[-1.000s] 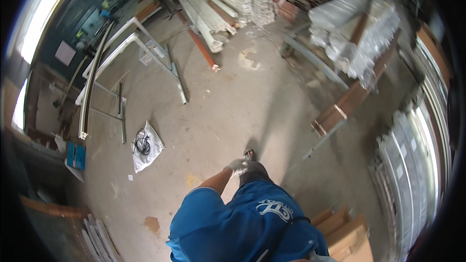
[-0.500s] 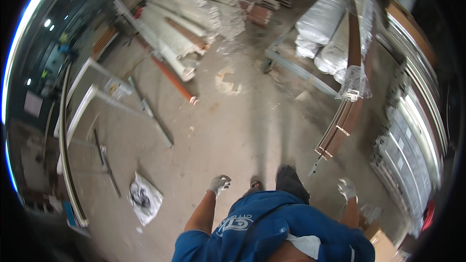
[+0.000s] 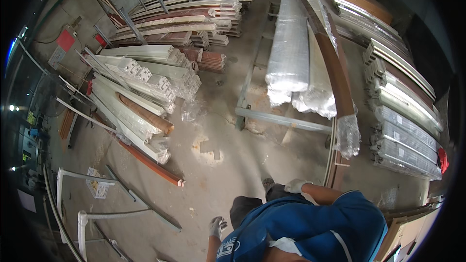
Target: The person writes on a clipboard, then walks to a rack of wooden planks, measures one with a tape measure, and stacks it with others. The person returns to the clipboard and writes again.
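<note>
My left hand (image 3: 217,226), in a pale work glove, hangs beside my left leg. Its fingers are loosely bent and a little apart, and nothing is in them. Across the front of my body, close to my thigh, is my gloved right hand (image 3: 295,185). It appears empty and loosely open, though its fingertips are hard to make out. Nearest to it lies the plastic-wrapped end (image 3: 348,138) of a long brown profile (image 3: 335,75). This profile rests beside large wrapped bundles (image 3: 289,48) on a metal trolley (image 3: 284,120).
Stacked pale profiles (image 3: 141,73) and an orange-brown profile (image 3: 150,164) lie to the left. White bent frames (image 3: 80,218) stand at the lower left, near a grey bar (image 3: 155,209). Wrapped stacks (image 3: 405,136) line the right. A cardboard box (image 3: 405,235) is at the lower right.
My view has turned and moved forward, so the trolley and stacks appear nearer. My right hand has swung inward from out at the side to near my thigh. My left hand stays low and empty.
</note>
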